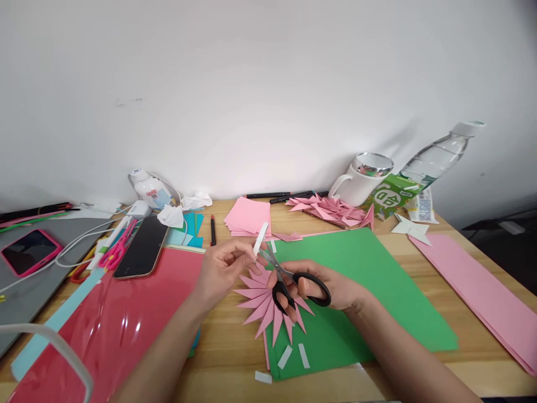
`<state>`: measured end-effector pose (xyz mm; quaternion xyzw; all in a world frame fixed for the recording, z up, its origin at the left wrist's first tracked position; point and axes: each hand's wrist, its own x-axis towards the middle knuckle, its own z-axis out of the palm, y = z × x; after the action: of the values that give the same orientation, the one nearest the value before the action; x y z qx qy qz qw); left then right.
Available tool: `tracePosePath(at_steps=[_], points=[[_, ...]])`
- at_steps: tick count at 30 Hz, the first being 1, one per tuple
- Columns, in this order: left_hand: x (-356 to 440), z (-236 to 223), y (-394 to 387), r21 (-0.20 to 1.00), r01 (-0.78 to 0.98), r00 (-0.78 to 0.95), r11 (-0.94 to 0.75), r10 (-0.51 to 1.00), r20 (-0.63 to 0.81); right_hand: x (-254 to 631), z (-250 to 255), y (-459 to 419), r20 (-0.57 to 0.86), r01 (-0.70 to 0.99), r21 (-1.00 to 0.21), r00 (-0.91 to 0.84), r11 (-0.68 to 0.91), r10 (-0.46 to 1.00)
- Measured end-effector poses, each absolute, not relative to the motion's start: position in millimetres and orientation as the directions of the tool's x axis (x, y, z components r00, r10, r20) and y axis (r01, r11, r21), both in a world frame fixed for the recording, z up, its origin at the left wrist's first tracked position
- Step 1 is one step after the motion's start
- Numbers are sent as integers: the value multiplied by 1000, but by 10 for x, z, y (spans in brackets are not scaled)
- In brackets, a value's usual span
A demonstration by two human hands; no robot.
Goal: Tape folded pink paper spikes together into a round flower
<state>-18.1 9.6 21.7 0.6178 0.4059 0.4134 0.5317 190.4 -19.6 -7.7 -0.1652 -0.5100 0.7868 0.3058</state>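
Note:
My left hand point(224, 267) pinches a narrow white paper strip point(260, 238) and holds it up above the table. My right hand point(323, 288) grips black-handled scissors point(289, 280), whose blades reach the lower end of the strip. Under both hands lies a pink folded paper fan of pointed petals point(262, 305), partly on a green sheet point(369, 280). Three small white cut pieces point(285, 356) lie on the green sheet and on the wood near the front edge.
A red glossy sheet point(126, 319) and a phone point(142, 248) lie left, with pink scissors point(117, 251) and a pink-cased phone point(27, 251). Pink square papers point(248, 215), folded pink triangles point(331, 210), a white mug point(361, 179), a water bottle point(436, 154) stand behind. Long pink sheets point(482, 291) lie right.

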Motion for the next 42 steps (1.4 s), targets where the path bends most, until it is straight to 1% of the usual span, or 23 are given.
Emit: tracePosePath(at_steps=[8,12,16,19,22,25,29,32,34,36,39,42], points=[[-183,203,81,991,35,449,-130,888,100,1910,-137,-202,63,-343,-877,-777,-337,626],[-184,179,93,980,14,501,-201,849,167,1894,-175,-204,85,-384,-862,-752,-330,654],[-192,168,118,964,-42,518,-264,819,247,1876,-194,-197,42,-366,-861,-743,-353,668],[-203,168,126,955,-31,523,-295,810,267,1876,-201,-196,10,-347,-863,-739,-368,674],[-208,183,124,951,11,518,-310,815,260,1884,-192,-202,-17,-324,-877,-717,-355,697],[-204,205,118,945,35,513,-325,818,262,1887,-165,-201,-31,-277,-899,-732,-338,681],[-204,210,105,942,52,522,-333,813,259,1895,-126,-175,35,-261,-931,-762,-256,647],[-212,175,88,951,100,505,-292,839,205,1938,-110,-153,79,-278,-942,-730,-189,679],[-215,138,78,958,107,483,-267,856,185,1978,-100,-146,91,-306,-932,-720,-196,688],[-211,106,75,958,101,450,-267,871,195,2013,-85,-145,94,-324,-920,-731,-221,676],[-186,100,81,967,46,361,-251,907,218,2047,-67,-152,129,-368,-903,-723,-220,679],[-151,149,94,983,-60,278,-174,943,184,2063,-75,-157,171,-399,-897,-708,-189,685]])
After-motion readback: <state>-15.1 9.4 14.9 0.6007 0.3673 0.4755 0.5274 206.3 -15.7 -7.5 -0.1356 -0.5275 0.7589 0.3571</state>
